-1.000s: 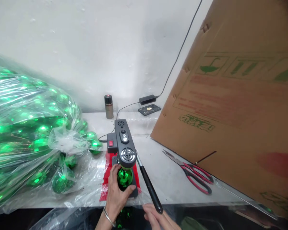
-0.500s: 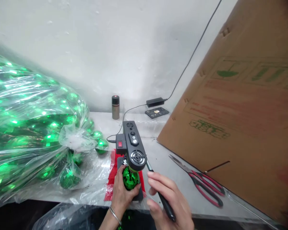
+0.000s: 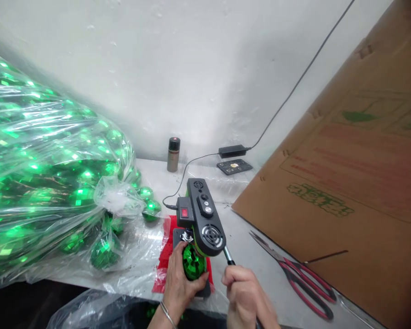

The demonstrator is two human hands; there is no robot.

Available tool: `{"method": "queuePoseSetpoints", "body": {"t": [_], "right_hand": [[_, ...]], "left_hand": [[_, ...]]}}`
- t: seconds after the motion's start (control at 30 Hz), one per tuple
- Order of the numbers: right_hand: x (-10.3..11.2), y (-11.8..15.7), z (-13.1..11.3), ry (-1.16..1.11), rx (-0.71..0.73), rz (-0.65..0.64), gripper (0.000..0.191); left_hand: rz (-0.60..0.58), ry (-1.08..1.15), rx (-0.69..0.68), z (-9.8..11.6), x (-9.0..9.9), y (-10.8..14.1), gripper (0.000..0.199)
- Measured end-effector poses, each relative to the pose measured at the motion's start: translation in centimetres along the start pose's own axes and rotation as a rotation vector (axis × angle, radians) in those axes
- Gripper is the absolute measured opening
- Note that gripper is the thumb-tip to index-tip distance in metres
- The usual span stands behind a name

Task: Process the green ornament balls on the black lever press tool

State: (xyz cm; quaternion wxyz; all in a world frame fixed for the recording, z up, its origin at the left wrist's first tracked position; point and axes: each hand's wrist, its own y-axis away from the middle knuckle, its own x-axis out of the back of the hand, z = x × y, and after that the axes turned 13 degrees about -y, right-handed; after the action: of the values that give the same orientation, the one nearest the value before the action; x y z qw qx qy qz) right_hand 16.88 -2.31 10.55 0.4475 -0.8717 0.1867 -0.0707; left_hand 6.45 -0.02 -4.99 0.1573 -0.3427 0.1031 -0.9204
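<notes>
My left hand [image 3: 181, 276] is wrapped round a shiny green mirrored ball [image 3: 193, 263], holding it beneath the front end of a black bench machine [image 3: 205, 214]. The machine has a red switch and round vents, and its base stands on a red sheet [image 3: 164, 262]. My right hand [image 3: 245, 292] is closed round the black-gripped lever [image 3: 229, 257] at the machine's right side. Its fingers hide most of that grip. The ball's top is partly covered by the machine head.
A big clear plastic bag [image 3: 55, 151] of green balls fills the left, with loose balls [image 3: 152, 209] beside it. Red-handled scissors [image 3: 303, 283] and a cardboard box [image 3: 329, 173] are at right. Behind stand a small bottle [image 3: 173, 155], phone [image 3: 234, 167] and power adapter [image 3: 232, 151].
My right hand has gone from loosely spread fingers to a closed grip on the lever. My left hand still holds the ball. The whole view has shifted slightly.
</notes>
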Motion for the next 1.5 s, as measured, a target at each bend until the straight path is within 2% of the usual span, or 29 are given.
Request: {"method": "queuePoseSetpoints", "body": {"t": [0.1, 0.3, 0.53, 0.7, 0.87, 1.17, 1.5], "right_hand": [[-0.2, 0.3, 0.0, -0.038, 0.022, 0.006, 0.04], [-1.1, 0.8, -0.3, -0.029, -0.061, 0.12, 0.04], [-0.7, 1.0, 0.2, -0.063, -0.023, 0.071, 0.039], [-0.8, 1.4, 0.3, -0.058, -0.058, 0.117, 0.039], [-0.3, 1.5, 0.8, -0.085, -0.012, 0.053, 0.039], [-0.7, 1.5, 0.9, -0.115, -0.028, 0.11, 0.037], [-0.9, 1.4, 1.0, -0.159, -0.027, 0.118, 0.037]], "left_hand": [[0.021, -0.011, -0.018, -0.1, -0.3, 0.1, 0.079], [0.056, -0.03, -0.048, -0.2, -0.5, 0.2, 0.079], [0.07, -0.057, -0.064, -0.4, -0.8, 0.3, 0.079], [0.057, -0.063, -0.06, -0.2, -0.5, 0.1, 0.079], [0.052, -0.063, -0.061, -0.1, -0.3, 0.0, 0.077], [0.053, -0.07, -0.094, 0.1, 0.0, -0.2, 0.075], [0.046, -0.05, -0.074, 0.1, -0.1, -0.2, 0.075]]}}
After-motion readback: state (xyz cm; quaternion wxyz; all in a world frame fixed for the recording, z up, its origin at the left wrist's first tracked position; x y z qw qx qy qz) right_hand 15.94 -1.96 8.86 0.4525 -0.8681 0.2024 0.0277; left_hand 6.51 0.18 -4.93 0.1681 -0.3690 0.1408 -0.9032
